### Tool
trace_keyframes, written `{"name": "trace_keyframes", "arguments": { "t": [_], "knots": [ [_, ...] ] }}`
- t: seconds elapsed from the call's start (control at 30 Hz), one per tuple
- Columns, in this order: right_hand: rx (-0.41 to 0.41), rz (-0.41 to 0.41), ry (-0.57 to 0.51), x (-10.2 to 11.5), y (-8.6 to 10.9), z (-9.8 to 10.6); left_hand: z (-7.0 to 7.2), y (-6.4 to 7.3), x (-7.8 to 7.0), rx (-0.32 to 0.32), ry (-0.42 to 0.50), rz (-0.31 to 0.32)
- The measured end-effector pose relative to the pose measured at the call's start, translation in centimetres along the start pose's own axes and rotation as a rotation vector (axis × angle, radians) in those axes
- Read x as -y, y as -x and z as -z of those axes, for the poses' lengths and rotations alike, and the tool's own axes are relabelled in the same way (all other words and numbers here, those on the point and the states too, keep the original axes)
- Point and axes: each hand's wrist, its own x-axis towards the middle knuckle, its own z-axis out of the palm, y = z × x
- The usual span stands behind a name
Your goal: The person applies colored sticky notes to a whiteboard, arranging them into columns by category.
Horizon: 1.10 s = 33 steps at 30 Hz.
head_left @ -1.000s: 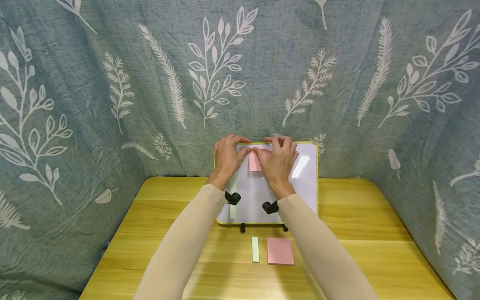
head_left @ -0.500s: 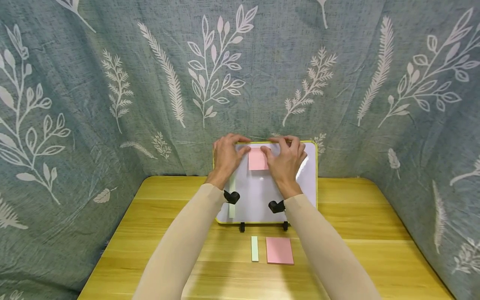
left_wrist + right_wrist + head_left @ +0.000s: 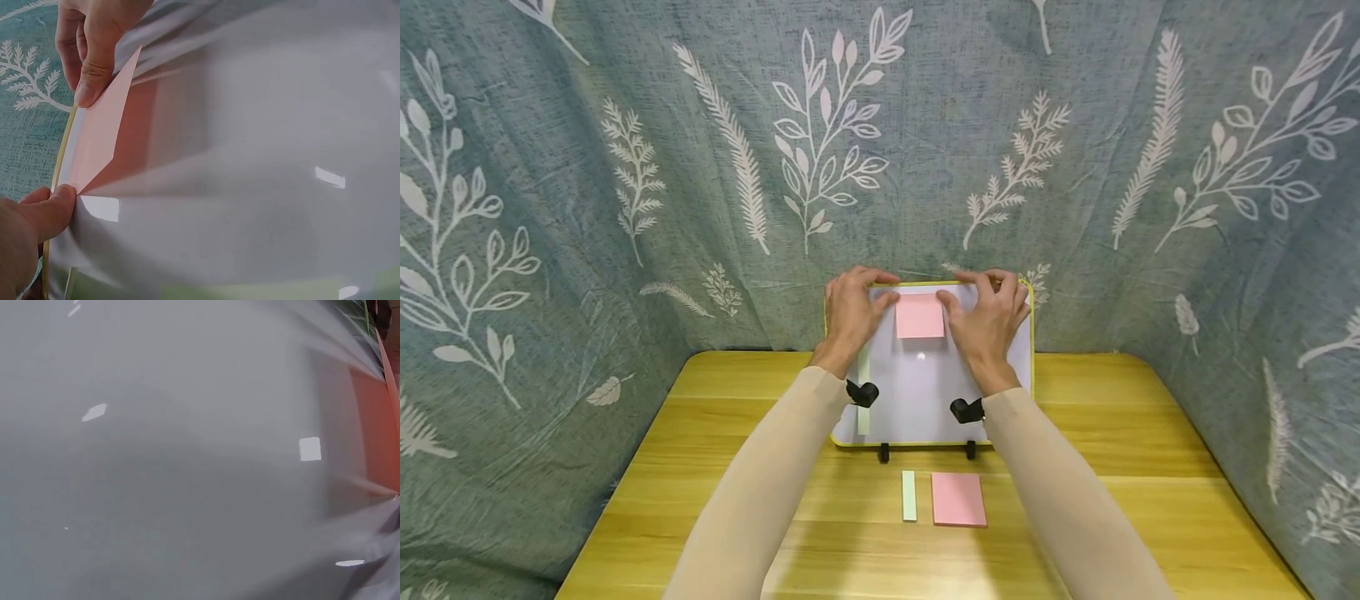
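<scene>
While the pink note (image 3: 919,317) sits near the top of the whiteboard (image 3: 917,400), from afar I see the left hand (image 3: 852,312) and right hand (image 3: 987,322) gripping the board's edge, thumbs at the note's upper corners.

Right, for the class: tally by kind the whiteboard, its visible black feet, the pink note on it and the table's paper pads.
Yellow-rimmed rectangular whiteboard: 1
Small black feet: 2
Pink square paper note: 1
Pink square paper pad: 1
Narrow pale-green paper pad: 1
Total: 6
</scene>
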Motion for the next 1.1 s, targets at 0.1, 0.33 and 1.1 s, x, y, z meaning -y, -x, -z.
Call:
{"name": "trace_keyframes", "arguments": {
  "t": [0.1,0.33,1.1],
  "knots": [
    [0.003,-0.01,-0.01,0.1,0.0,0.0,0.1,0.0,0.1,0.0,-0.004,-0.002],
    [0.031,-0.003,-0.004,0.3,0.0,0.3,0.1,0.1,0.2,-0.004,-0.014,-0.008],
    [0.111,0.068,-0.034,-0.2,2.3,3.6,1.3,3.2,1.1,-0.116,0.039,-0.222]
  ]
}}
